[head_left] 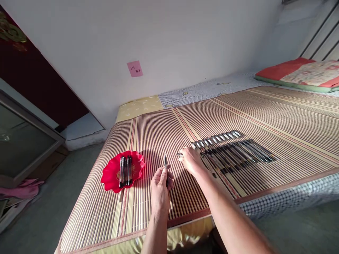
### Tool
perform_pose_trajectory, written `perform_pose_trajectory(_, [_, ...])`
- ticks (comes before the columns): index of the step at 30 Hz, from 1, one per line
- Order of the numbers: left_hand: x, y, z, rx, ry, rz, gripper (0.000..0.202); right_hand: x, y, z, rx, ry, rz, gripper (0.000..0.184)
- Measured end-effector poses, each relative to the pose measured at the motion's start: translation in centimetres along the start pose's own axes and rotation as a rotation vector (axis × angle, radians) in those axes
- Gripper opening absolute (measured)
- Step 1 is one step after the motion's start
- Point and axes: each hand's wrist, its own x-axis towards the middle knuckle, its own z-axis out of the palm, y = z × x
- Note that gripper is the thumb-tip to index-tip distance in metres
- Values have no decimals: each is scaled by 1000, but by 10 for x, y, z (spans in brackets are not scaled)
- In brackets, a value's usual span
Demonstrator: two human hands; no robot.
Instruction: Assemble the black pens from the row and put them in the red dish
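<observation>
My left hand (161,178) is closed around an uncapped gel pen (165,161), whose tip points up and away from me. To its right, my right hand (190,159) pinches a small dark piece that looks like a pen cap (179,154), low over the mat by the near end of a row of caps. The pen caps (215,139) lie side by side. Just in front of them is a row of uncapped pens (233,155). Left of my hands, a red scalloped plate (109,173) bears several capped pens (125,171).
A striped bamboo mat (148,141) covers the bed, over patterned sheets (190,92). Folded bedding (304,76) lies at the far right. A pink note (135,68) is stuck on the white wall (185,38). The bed's edge drops to the floor (66,180) at left.
</observation>
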Motion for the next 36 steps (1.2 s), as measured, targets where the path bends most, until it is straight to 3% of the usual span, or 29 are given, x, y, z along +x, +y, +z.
perform_pose_trajectory(7, [-1,0,0,15,-36,30,40,0,-2,1,181,-23,-26,16])
perform_pose_trajectory(12, [-1,1,3,37,-16,30,44,6,-8,-13,914,-52,-39,31])
perform_pose_trajectory(15, [-2,1,3,56,-9,24,44,4,-12,-21,1132,-19,3,43])
perform_pose_trajectory(20, [-2,0,2,106,-20,35,42,1,-17,-28,1178,3,11,47])
perform_pose_trajectory(29, [-4,3,2,130,-33,42,40,-8,-27,-39,1034,-263,-176,31])
perform_pose_trajectory(36, [-6,4,3,82,-38,34,41,-8,-24,-36,1036,-337,-132,24])
